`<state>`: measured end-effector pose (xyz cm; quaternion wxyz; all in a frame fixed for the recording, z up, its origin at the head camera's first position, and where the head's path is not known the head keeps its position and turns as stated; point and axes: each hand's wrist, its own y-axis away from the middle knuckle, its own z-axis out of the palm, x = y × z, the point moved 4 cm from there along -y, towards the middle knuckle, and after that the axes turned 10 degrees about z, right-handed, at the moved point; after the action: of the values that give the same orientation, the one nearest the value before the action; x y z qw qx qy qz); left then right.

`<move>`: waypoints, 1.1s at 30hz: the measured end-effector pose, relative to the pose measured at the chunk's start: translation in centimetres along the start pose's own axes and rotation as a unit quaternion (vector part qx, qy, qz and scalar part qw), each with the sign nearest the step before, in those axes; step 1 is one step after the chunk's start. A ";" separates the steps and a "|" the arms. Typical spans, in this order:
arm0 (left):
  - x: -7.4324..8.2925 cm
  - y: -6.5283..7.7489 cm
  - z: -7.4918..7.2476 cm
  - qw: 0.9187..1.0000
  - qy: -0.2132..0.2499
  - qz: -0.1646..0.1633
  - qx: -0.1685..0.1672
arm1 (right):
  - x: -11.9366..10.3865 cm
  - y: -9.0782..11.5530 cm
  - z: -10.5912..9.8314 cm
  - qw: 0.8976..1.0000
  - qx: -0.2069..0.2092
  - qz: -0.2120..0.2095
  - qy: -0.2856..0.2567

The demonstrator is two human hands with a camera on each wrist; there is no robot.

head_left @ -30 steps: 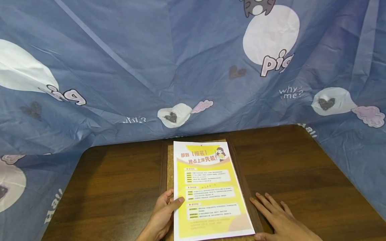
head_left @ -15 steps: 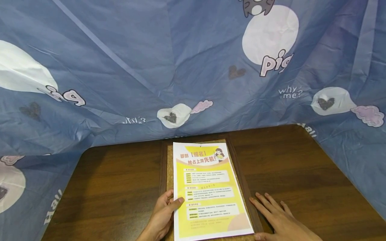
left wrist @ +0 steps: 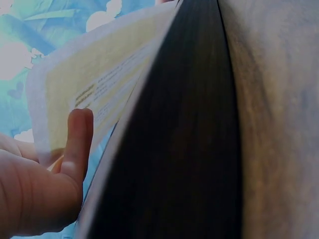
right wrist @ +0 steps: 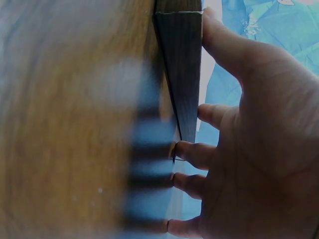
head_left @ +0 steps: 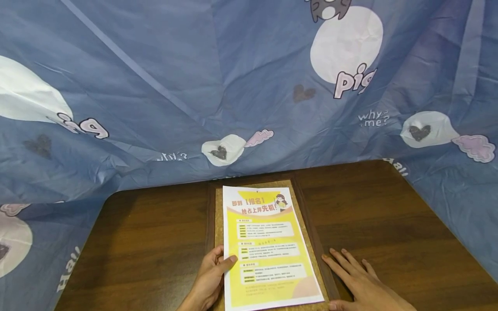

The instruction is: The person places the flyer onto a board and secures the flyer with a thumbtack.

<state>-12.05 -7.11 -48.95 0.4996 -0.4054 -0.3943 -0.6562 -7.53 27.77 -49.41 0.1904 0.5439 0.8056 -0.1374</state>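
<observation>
A yellow and white printed flyer [head_left: 268,255] lies over a cork board [head_left: 218,216] with a dark wooden frame [head_left: 307,207]. A small dark spot shows near the flyer's top edge. My left hand [head_left: 208,276] pinches the flyer's left edge, thumb on top, the other fingers partly hidden. In the left wrist view the flyer [left wrist: 99,79] stands somewhat above the frame's dark side. My right hand [head_left: 363,285] rests at the frame's right side with its fingers spread. In the right wrist view its fingertips touch the frame [right wrist: 182,69] and the table.
The brown wooden table [head_left: 155,242] extends on both sides of the board. A blue printed cloth [head_left: 155,86] hangs behind the table and at its sides, close to the back edge.
The flyer has shifted slightly left and towards me, baring more cork along its right and top edges. Both hands stay nearly in place. The head view has tilted a little.
</observation>
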 end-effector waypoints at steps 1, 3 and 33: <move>0.0 0.0 0.0 1.000 -0.001 0.000 0.000 | 0.0 0.0 0.0 1.000 0.002 -0.001 0.002; 0.0 0.0 -0.1 1.000 -0.004 0.000 0.000 | 0.0 -0.1 0.0 1.000 0.003 -0.004 0.005; 0.7 0.2 -0.2 0.993 -0.116 -0.006 0.033 | 0.1 0.0 0.3 1.000 0.010 -0.009 0.017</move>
<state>-12.03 -7.60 -48.33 0.4597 -0.4597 -0.4739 -0.5940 -7.52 27.78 -49.70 0.1697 0.5406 0.8123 -0.1380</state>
